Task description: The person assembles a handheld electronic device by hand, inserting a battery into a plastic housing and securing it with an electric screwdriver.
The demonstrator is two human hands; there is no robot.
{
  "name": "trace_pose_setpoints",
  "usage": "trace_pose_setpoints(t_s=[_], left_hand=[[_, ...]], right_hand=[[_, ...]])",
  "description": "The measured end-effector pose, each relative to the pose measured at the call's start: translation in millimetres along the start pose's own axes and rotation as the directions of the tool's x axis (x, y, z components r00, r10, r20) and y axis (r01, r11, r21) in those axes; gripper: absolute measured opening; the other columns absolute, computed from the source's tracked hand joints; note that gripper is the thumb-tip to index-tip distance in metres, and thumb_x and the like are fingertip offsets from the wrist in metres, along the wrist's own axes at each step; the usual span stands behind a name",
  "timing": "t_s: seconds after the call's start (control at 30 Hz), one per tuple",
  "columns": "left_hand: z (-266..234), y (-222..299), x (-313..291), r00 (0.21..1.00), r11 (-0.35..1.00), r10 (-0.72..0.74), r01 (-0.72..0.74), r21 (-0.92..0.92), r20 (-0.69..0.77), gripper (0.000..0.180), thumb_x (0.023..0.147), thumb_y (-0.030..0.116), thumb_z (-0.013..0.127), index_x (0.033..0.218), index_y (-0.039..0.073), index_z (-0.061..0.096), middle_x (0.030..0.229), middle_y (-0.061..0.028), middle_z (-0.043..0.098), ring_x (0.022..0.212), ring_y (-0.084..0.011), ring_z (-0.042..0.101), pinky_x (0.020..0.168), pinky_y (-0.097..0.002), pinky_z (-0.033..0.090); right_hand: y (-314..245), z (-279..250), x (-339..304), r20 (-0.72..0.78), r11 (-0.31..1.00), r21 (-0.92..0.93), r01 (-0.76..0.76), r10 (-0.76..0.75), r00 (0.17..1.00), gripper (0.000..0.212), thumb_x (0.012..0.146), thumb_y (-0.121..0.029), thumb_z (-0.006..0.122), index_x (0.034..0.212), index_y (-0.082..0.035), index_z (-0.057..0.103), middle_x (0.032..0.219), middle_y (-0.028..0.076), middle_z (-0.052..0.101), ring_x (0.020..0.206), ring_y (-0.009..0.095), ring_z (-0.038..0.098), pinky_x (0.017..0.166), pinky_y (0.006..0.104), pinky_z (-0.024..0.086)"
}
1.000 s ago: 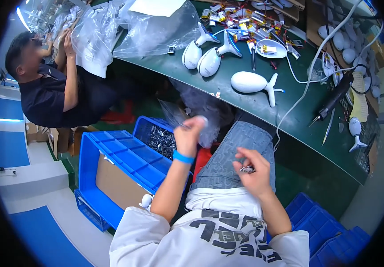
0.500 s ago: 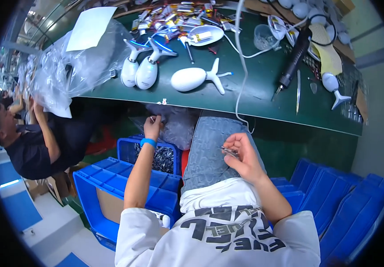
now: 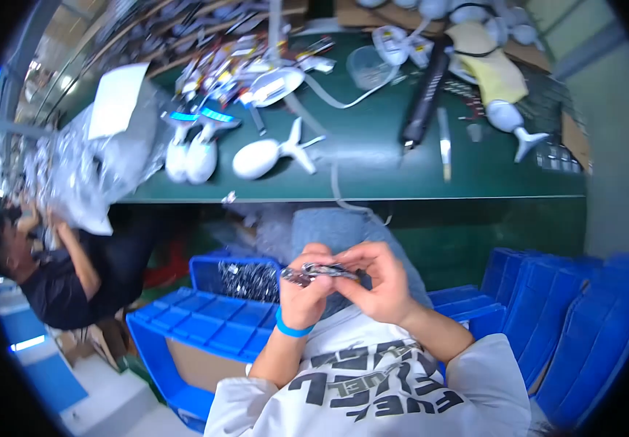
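Over my lap, my left hand [image 3: 304,295] and my right hand [image 3: 381,284] meet, fingers bent and pressed together. Between them are small dark, shiny parts [image 3: 330,270], some of clear or metallic look; their exact kind is too small and blurred to make out. Both hands grip these pieces, with thumbs toward me. Left of my left hand, a blue bin [image 3: 196,275] holds many similar dark shiny pieces. On the green bench ahead lies a white Y-headed handheld device [image 3: 258,159], with two more white devices [image 3: 192,159] to its left.
A power screwdriver [image 3: 425,102] and tweezers-like tool [image 3: 444,142] lie on the bench [image 3: 373,175]. Battery packs [image 3: 220,69] are heaped at the back. Blue crates [image 3: 540,306] stand at right, another blue crate [image 3: 205,320] at left. A co-worker [image 3: 52,284] sits far left.
My left hand has come back from beside the bin under the bench and joined my right hand over my lap. The view has shifted, and the bench things appear farther left.
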State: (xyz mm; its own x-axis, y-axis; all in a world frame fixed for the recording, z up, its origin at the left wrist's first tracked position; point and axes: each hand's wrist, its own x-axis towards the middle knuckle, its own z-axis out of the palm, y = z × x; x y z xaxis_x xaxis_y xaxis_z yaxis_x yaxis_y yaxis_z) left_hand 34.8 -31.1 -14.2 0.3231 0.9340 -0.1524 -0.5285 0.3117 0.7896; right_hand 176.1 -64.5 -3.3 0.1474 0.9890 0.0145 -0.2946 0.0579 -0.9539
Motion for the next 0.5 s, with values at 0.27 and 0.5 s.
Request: trace_pose_setpoints(t_s=[0.27, 0.5], left_hand=[[7.8, 11.3, 22.6, 0.996, 0.996, -0.089, 0.089, 0.008, 0.026, 0.041, 0.097, 0.024, 0.057, 0.128, -0.002, 0.051, 0.099, -0.0155, 0.065, 0.057, -0.0085, 0.048, 0.052, -0.0222, 0.039], [22.9, 18.5, 24.8, 0.997, 0.994, -0.064, 0.06, 0.096, 0.035, 0.048, 0.097, 0.032, 0.057, 0.129, -0.003, 0.051, 0.093, -0.008, 0.064, 0.058, -0.0041, 0.045, 0.05, -0.018, 0.035]], right_hand=[[-95.1, -93.1, 120.3, -0.288, 0.482, -0.876, -0.013, -0.503, 0.815, 0.049, 0.081, -0.023, 0.072, 0.12, 0.0, 0.051, 0.092, 0.018, 0.064, 0.074, 0.03, 0.064, 0.064, 0.0396, 0.052], [-98.8, -110.9, 196.2, -0.342, 0.155, -0.939, -0.308, -0.293, 0.893, 0.084, 0.078, -0.041, 0.07, 0.131, 0.01, 0.03, 0.076, 0.027, 0.066, 0.074, 0.043, 0.067, 0.068, 0.0496, 0.053]])
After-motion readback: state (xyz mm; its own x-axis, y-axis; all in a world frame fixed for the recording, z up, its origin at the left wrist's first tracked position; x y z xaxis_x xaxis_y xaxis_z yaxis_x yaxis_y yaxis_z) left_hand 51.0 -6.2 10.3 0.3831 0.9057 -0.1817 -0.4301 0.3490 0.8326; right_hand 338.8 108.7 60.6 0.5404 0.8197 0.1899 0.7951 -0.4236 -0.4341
